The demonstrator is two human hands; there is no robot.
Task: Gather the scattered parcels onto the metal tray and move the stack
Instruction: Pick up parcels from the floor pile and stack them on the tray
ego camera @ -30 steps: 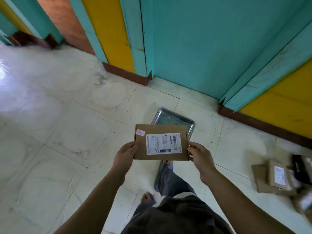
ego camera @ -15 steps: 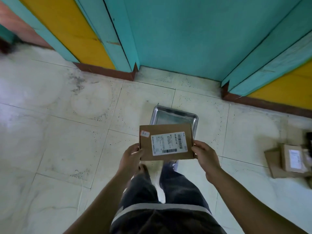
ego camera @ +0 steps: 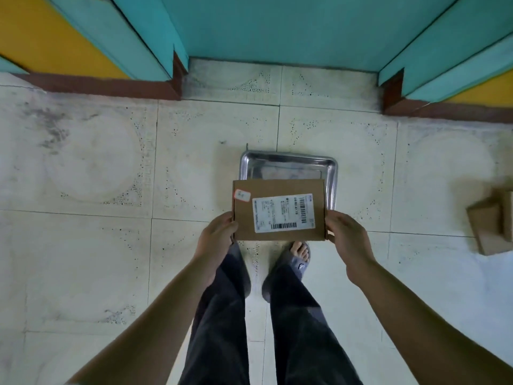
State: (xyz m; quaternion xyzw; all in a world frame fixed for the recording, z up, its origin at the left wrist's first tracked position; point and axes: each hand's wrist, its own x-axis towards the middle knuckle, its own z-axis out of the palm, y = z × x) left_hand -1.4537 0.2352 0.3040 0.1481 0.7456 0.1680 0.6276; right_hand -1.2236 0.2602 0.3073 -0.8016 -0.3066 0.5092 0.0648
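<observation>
One parcel (ego camera: 279, 209) is being held flat and label-up in the middle of the frame. It's gripped by its two short sides: the left hand (ego camera: 219, 232) is curled round the left edge and the right hand (ego camera: 347, 234) round the right edge. Thumbs are on top, and the fingers underneath are mostly hidden.

The metal tray (ego camera: 288, 159) is down on the tiled floor (ego camera: 83, 245) just above centre, and its near part is covered in view by the box. So the parcel looks to be held over the tray, not set in it, though how high can't be told. What shows of the tray looks bare, so this is probably the first box of the gathering step, at the carry-to-tray bit. More brown parcels (ego camera: 491, 226) can be seen at the right edge of the frame, well apart from the tray and not yet collected.

Next move, as a guess: the box needs to be lowered, so some bending is called for. It should be kept level and squared up with the tray so it lands inside the rim, not across it. A neat first layer would help, since the whole stack is meant to be moved later.
</observation>
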